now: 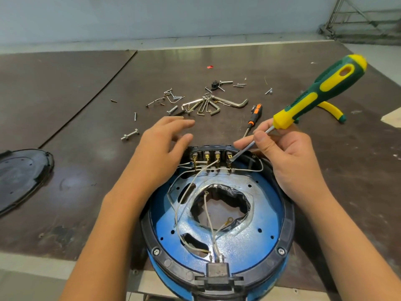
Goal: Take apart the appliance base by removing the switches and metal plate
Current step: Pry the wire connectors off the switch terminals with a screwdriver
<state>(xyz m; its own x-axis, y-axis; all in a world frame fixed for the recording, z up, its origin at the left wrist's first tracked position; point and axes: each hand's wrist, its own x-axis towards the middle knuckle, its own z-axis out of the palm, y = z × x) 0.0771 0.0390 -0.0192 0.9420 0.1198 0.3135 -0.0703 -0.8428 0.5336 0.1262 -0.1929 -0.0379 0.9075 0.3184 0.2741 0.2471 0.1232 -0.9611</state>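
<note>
The switches (211, 158) run left to right at the far edge of the base (146, 227); the left hand (160, 148) lies open beside them, the right hand (288, 157) pinches a screwdriver (319, 90) tipped at the rightmost one

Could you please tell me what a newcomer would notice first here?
The green and yellow screwdriver stands out at upper right, its shaft pinched by the right hand, tip at the row of switches on the far edge of the blue appliance base. Beyond the open left hand, hex keys and screws lie scattered.
</note>
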